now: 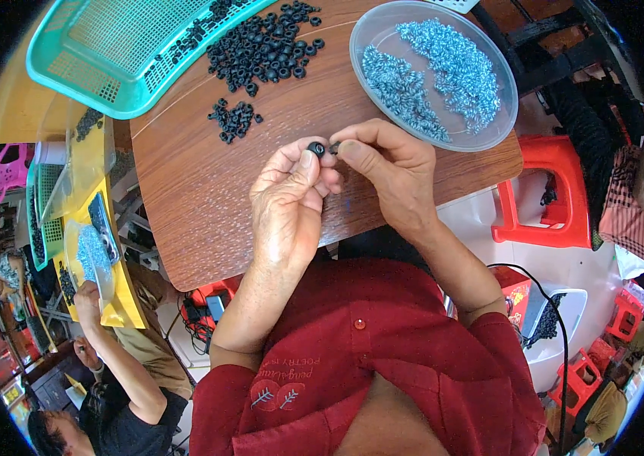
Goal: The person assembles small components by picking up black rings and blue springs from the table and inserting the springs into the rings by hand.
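Over the near half of a brown wood-grain tabletop (185, 197), its surface glossy toward my left, I pinch a round black bead-like piece (317, 150) between the thumb and fingers of my left hand (287, 205). Just beside it, my right hand (401, 178) pinches a small dark piece (335, 148), mostly hidden by my fingertips. Around me the room has a pale, shiny floor (458, 216), a red plastic stool (565, 235) to my right, and a co-worker's arm (126, 374) at a yellow table (118, 310) to my left. Past my hands lie a large heap of black ring-shaped pieces (265, 57) and a smaller cluster (234, 120), between a turquoise mesh basket (120, 102) and a round translucent tub (481, 142) of glossy blue pieces (458, 76).
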Tool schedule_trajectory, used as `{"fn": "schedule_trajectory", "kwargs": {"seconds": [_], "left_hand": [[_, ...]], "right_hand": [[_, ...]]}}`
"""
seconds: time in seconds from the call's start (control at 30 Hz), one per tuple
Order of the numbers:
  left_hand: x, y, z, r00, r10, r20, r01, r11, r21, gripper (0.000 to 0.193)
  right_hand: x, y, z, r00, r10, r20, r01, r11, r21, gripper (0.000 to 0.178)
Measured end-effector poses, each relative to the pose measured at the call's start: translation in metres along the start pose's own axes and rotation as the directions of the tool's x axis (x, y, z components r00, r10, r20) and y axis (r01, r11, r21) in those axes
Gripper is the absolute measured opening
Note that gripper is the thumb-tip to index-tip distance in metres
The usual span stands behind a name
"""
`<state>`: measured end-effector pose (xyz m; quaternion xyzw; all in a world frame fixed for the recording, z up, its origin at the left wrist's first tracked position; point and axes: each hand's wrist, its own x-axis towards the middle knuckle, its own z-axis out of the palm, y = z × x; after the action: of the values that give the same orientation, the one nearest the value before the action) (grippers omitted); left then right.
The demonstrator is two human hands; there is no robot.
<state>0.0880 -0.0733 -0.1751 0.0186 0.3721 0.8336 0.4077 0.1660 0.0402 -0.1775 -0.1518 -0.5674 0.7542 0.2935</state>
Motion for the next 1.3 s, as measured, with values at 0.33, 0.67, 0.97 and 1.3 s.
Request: {"fn": "schedule_trajectory", "kwargs": {"seconds": [0.33,0.67,0.97,1.3], "left_hand": [[-0.003,0.000,-0.003,1.000,-0.016,-0.017,0.017,0.999,0.028,0.019],[-0.004,0.001,0.000,0.999,0.032,-0.033,-0.028,0.993,0.115,0.021],[-0.005,0.008,0.001,1.000,0.001,-0.031,0.006,0.974,0.224,0.017],[-0.009,0.001,0.008,0.995,0.045,-0.090,-0.023,0.974,0.227,0.014]], "right_hand": [[0.002,0.005,0.006,1.000,0.023,0.001,-0.023,0.998,0.066,0.008],[0.006,0.007,0.001,0.931,-0.355,0.086,0.353,0.815,-0.460,0.008],[0.011,0.007,-0.002,0.806,-0.560,0.191,0.554,0.601,-0.576,0.015],[0.005,0.014,-0.008,0.727,-0.612,0.310,0.638,0.436,-0.635,0.040]]}}
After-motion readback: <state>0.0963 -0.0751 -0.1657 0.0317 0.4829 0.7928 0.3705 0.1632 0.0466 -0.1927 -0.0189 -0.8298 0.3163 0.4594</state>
